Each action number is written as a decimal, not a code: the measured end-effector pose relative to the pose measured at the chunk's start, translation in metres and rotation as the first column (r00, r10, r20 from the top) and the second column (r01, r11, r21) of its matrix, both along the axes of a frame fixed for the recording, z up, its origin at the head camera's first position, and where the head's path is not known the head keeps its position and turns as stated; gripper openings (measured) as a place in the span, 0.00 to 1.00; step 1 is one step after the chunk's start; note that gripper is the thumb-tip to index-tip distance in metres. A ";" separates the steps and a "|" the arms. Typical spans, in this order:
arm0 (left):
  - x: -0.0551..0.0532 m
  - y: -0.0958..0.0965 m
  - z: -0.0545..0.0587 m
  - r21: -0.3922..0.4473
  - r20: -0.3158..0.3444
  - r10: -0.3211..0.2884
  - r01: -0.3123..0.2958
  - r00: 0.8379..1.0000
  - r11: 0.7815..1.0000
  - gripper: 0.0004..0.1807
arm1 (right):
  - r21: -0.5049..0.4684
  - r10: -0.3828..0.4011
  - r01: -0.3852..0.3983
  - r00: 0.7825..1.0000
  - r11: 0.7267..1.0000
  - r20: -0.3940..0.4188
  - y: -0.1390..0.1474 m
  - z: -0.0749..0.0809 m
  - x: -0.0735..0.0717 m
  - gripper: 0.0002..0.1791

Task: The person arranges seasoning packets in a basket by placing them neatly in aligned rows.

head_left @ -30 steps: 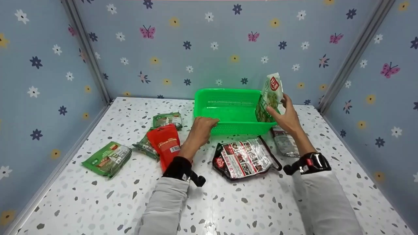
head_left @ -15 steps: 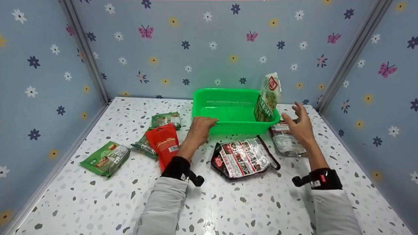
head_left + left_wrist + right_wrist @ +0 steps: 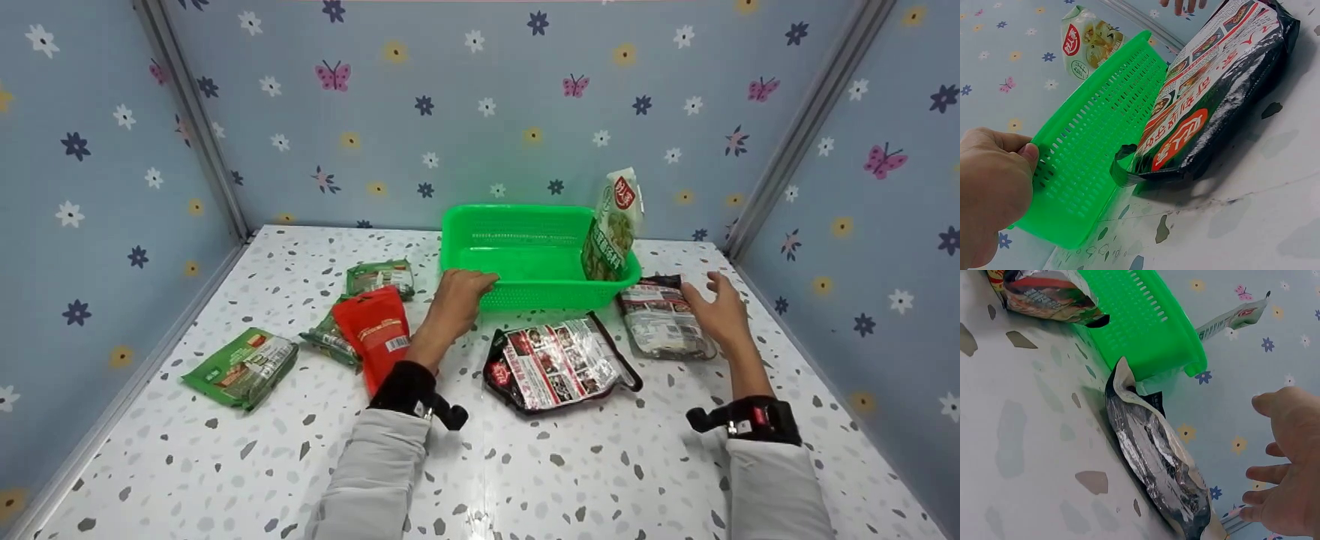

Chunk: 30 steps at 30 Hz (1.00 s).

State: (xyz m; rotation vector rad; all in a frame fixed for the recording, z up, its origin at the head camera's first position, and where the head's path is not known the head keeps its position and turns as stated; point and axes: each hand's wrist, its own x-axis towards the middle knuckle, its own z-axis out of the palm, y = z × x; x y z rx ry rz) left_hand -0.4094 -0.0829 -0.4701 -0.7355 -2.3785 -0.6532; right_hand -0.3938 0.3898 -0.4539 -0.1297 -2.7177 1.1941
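Observation:
A green plastic basket [image 3: 540, 296] stands against the back wall. My left hand [image 3: 459, 298] pinches its front rim near the left corner, thumb on the outer wall in the left wrist view. Inside the basket's right end a white-and-green food packet [image 3: 611, 232] leans upright, its top above the rim. My right hand [image 3: 724, 315] holds nothing, fingers spread, beside a silver-and-black food packet [image 3: 664, 319] lying right of the basket. In the right wrist view that hand [image 3: 1292, 461] is apart from the silver packet [image 3: 1157, 455].
A black food packet with a printed label [image 3: 559, 364] lies in front of the basket. To the left are a red packet [image 3: 379, 334], partly behind my left wrist, and green packets [image 3: 247, 367], one partly under the red one. Patterned walls enclose the table [image 3: 480, 480].
My right hand has let go of the white-and-green packet, which stays in the basket, and has moved right and down beside the silver packet. My left hand keeps its hold on the rim.

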 end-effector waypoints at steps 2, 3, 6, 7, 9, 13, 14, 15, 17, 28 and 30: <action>0.000 0.000 0.000 0.004 0.013 -0.007 0.007 1.000 1.000 0.13 | 0.028 -0.021 0.020 0.998 0.999 0.051 0.004 -0.006 0.000 0.51; 0.000 0.001 -0.001 0.009 0.021 -0.011 0.011 1.000 1.000 0.13 | 0.033 -0.030 0.028 0.997 0.999 0.074 0.006 -0.009 -0.001 0.51; -0.001 0.001 -0.001 0.010 0.027 -0.012 0.012 1.000 1.000 0.13 | 0.036 -0.059 0.055 0.991 0.998 0.119 0.010 -0.016 -0.001 0.50; -0.001 0.001 -0.001 0.010 0.027 -0.011 0.011 1.000 1.000 0.13 | 0.029 -0.070 0.067 0.989 0.997 0.130 0.011 -0.017 -0.002 0.50; -0.001 0.001 0.000 0.008 0.027 -0.008 0.008 1.000 1.000 0.13 | 0.029 -0.095 0.091 0.986 0.995 0.139 0.012 -0.020 -0.003 0.49; -0.001 0.000 0.001 0.007 0.016 -0.013 0.013 1.000 1.000 0.12 | 0.065 -0.131 0.122 0.981 0.990 0.143 0.011 -0.022 -0.004 0.48; 0.000 0.000 0.001 0.003 0.012 -0.014 0.014 1.000 1.000 0.12 | 0.079 -0.136 0.125 0.980 0.989 0.147 0.011 -0.022 -0.005 0.48; 0.000 0.000 0.000 0.003 0.009 -0.015 0.015 1.000 1.000 0.12 | 0.092 -0.140 0.127 0.979 0.988 0.150 0.010 -0.022 -0.004 0.48; 0.000 0.000 0.000 -0.005 0.005 -0.014 0.014 1.000 1.000 0.12 | 0.116 -0.154 0.136 0.975 0.984 0.161 0.010 -0.022 -0.004 0.47; 0.002 0.000 0.001 -0.001 0.009 0.000 0.000 1.000 1.000 0.13 | -0.052 -0.078 0.096 0.958 0.994 0.274 0.014 -0.019 -0.004 0.25; 0.002 0.001 0.001 -0.010 0.011 0.008 -0.007 1.000 1.000 0.13 | -0.124 -0.038 0.079 0.953 0.989 0.302 0.016 -0.018 -0.005 0.25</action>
